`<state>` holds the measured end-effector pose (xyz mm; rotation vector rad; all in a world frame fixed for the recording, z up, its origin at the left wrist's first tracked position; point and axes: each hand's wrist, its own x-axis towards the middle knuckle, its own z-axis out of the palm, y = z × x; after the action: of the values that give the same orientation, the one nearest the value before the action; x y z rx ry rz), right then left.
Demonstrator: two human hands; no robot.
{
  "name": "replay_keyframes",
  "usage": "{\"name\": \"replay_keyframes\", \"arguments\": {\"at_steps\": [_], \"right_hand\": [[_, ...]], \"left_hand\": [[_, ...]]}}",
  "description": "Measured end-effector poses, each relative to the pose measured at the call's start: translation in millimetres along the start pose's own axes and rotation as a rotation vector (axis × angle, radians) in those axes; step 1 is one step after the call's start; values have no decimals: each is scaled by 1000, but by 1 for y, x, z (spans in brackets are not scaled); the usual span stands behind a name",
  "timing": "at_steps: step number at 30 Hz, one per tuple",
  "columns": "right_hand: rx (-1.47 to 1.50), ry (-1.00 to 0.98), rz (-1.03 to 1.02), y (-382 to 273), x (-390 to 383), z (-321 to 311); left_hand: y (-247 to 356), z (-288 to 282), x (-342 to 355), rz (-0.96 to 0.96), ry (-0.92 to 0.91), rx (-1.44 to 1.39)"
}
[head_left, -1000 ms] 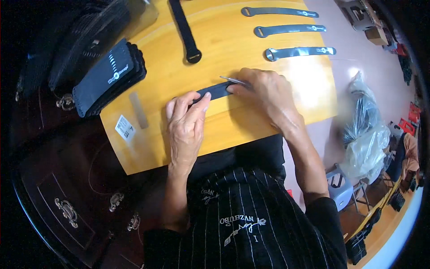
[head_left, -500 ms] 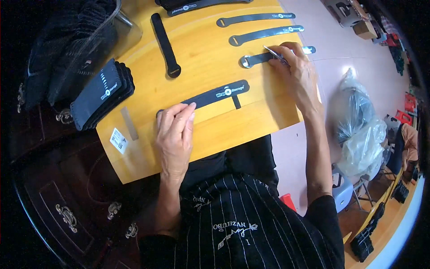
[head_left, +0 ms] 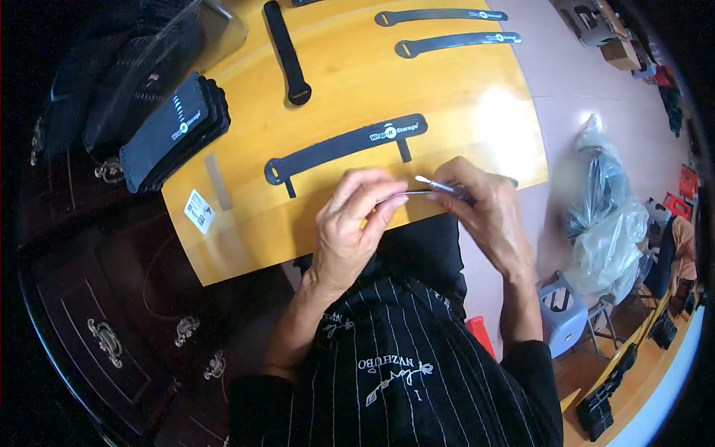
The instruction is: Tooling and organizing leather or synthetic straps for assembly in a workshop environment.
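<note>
Low over the table's front edge, my left hand (head_left: 354,223) pinches a thin dark strap (head_left: 415,193) seen edge-on. The strap spans across to my right hand (head_left: 488,212), whose closed fingers also grip a slim silver tool (head_left: 439,185) with a pale tip pointing left. Whether that tool is tweezers or a small blade I cannot tell. Behind my hands lies a black printed hook-and-loop strap (head_left: 342,151), its slotted round end to the left, above short dark marks. Two similar straps, an upper one (head_left: 439,15) and a lower one (head_left: 462,43), lie at the far right.
A thick stack of black straps (head_left: 175,138) rests on the yellow table (head_left: 246,246) at left. A plain black strap (head_left: 287,56) lies farther back, beside a clear bin (head_left: 216,33). Dark drawers (head_left: 126,335) flank the left; plastic bags (head_left: 607,231) and a stool (head_left: 562,313) stand right.
The third strap at right has left the table and is now between my hands. My left hand has let go of the middle strap and moved right; my right hand has come nearer.
</note>
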<state>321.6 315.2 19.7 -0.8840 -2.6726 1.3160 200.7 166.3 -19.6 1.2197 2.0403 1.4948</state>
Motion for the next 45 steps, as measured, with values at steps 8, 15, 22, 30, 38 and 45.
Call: {"name": "replay_keyframes", "arguments": {"at_steps": [8,15,22,30,38,45], "right_hand": [[-95,77,9,25,5,0],[-142,-23,20,14,8,2],[-171,-80,40,7,3,8],[15,8,71,22,-5,17],[393,109,309,9,9,11],[453,143,372,4,29,11]], "left_hand": [[-23,-58,-22,-484,80,-187],[-41,-74,-36,-625,148,-445],[-36,-82,-44,-659,70,-631],[-31,-87,-51,-639,161,-571],[-40,-79,-34,-557,356,-241],[-42,-79,-16,-623,415,-192]]}}
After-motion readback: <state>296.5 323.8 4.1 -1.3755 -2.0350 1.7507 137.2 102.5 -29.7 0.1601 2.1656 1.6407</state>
